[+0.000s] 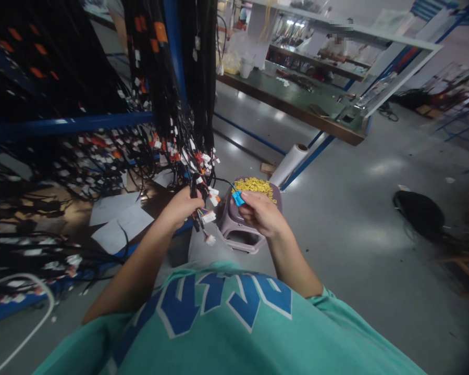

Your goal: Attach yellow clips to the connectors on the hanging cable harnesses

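Black wire harnesses (203, 94) hang from a blue rack, with white, red and orange connectors at their lower ends. My left hand (183, 207) is closed round some of the harness cables near the bottom; white connectors (208, 216) dangle just below and beside its fingers. Between the thumb and fingers of my right hand (260, 211) is a bright blue connector (238, 198), with a dark wire running from it back toward the bundle. Behind that hand, small yellow parts (254, 185) lie heaped on a mauve plastic stool (229, 226).
The blue rack bar (70, 124) runs along the left among more hanging harnesses. White paper sheets (121, 221) lie on a low shelf. A workbench (293, 96) stands ahead, a roll of film (291, 164) leaning by its leg. A black bundle (418, 213) is on the floor at right.
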Tool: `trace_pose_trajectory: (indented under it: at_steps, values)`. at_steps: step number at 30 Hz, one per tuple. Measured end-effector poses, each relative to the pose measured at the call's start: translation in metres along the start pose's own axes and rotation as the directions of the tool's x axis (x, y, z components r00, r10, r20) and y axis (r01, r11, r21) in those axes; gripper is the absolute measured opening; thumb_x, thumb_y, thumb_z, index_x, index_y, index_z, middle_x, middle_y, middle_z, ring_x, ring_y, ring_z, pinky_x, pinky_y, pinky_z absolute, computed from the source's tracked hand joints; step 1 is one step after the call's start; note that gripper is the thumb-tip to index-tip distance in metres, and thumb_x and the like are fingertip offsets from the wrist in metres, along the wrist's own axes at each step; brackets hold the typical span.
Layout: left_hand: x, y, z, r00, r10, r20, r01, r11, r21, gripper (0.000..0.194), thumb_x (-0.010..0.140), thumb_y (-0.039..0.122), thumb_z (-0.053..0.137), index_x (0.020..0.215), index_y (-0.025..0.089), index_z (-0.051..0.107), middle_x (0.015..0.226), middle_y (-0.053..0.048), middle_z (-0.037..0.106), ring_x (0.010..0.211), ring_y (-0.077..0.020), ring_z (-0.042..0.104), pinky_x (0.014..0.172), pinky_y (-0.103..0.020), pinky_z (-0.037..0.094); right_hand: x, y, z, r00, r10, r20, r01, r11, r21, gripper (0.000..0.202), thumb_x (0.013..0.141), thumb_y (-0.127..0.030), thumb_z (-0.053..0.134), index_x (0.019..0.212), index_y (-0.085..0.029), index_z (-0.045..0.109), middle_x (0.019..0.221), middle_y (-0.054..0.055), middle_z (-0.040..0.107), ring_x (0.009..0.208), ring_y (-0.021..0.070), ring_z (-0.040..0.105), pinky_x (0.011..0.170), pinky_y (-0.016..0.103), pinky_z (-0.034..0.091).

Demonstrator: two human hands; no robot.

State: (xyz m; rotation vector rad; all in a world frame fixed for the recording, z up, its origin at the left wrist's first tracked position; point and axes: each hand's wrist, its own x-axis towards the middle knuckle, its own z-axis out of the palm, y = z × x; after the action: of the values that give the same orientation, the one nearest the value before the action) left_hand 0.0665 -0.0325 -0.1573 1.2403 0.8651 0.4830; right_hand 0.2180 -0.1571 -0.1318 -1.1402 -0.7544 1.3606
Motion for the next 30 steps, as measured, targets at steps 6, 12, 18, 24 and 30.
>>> trace_pose_trajectory:
  at_steps: [6,12,18,24,30]
  values:
    - [-0.005,0.008,0.009,0.936,-0.039,0.351,0.178,0.910,-0.374,0.018,0.053,0.014,0.074,0.067,0.010,0.063,0.055,0.000,0.059,0.044,-0.0080,0.051,0.043,-0.018,0.040,0.017,0.008,0.006,0.994,0.082,0.065,-0.079,0.996,-0.045,0.050,0.063,-0.065,0.067,0.068,-0.020,0.045,0.044,-0.013,0.022,0.039,0.0027,0.011,0.037,0.019,0.005]
    - [0.001,-0.003,0.024,0.960,0.019,0.278,0.124,0.863,-0.489,0.021,0.056,0.012,0.076,0.052,0.011,0.055,0.046,0.002,0.053,0.042,-0.0076,0.051,0.044,-0.017,0.042,0.024,0.009,0.012,0.987,-0.159,-0.004,0.155,0.963,-0.219,0.046,0.065,-0.060,0.068,0.067,-0.015,0.056,0.050,-0.008,0.035,0.046,0.0032,0.025,0.038,0.017,0.014]
    - [0.002,-0.006,0.021,0.955,0.020,0.296,0.166,0.791,-0.588,0.012,0.061,0.004,0.068,0.072,0.009,0.065,0.058,-0.001,0.062,0.050,-0.0098,0.057,0.053,-0.019,0.047,0.024,0.022,-0.004,0.993,0.085,0.087,-0.105,0.962,0.252,0.039,0.080,-0.054,0.058,0.080,-0.014,0.059,0.047,-0.012,0.027,0.037,0.0018,0.018,0.031,0.012,0.014]
    - [0.001,-0.003,0.019,0.959,-0.034,0.281,0.198,0.789,-0.582,0.014,0.065,0.003,0.064,0.078,0.010,0.065,0.065,-0.002,0.066,0.055,-0.0115,0.061,0.054,-0.020,0.050,0.020,0.031,-0.028,0.991,0.107,-0.078,-0.053,0.861,0.506,0.029,0.075,0.006,0.047,0.092,-0.010,0.064,0.072,0.001,0.064,0.067,0.0040,0.064,0.065,0.010,0.054]
    - [-0.001,0.001,0.021,0.966,-0.064,0.252,0.206,0.782,-0.588,0.012,0.063,0.000,0.061,0.070,0.010,0.063,0.061,-0.001,0.063,0.051,-0.0092,0.056,0.053,-0.019,0.048,0.015,0.029,-0.032,0.989,0.132,-0.067,-0.086,0.880,0.468,0.024,0.084,0.001,0.045,0.096,-0.010,0.062,0.073,0.002,0.071,0.060,0.0061,0.067,0.057,0.013,0.056]
